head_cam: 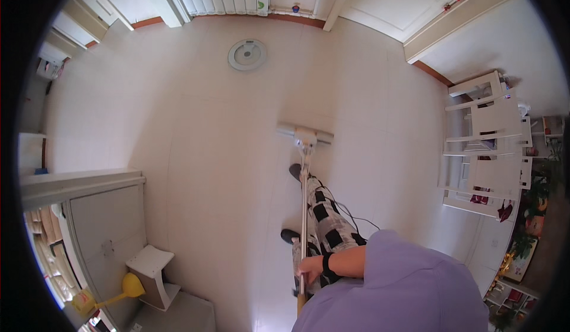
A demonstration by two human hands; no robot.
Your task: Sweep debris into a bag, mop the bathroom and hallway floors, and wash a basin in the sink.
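Observation:
My right hand [311, 267], with a black band at the wrist, is closed around the metal pole [304, 216] of a flat-headed mop. From the hand the pole runs up the view, past my patterned trousers [331, 216], to the wide mop head [305, 137]. That head lies on the pale floor [222, 154] and looks slightly blurred. Just below my hand a tan section of the handle [301, 303] shows before the lower edge of the view. My left hand is out of view. Two dark shoes [290, 236] stand beside the pole.
A round floor scale [247, 55] lies farther off. White chairs [494, 122] line the right side. At lower left are a white stool [151, 260] and a yellow watering can [84, 302]. A white door [392, 7] is at upper right; a dark cord [352, 216] trails by my leg.

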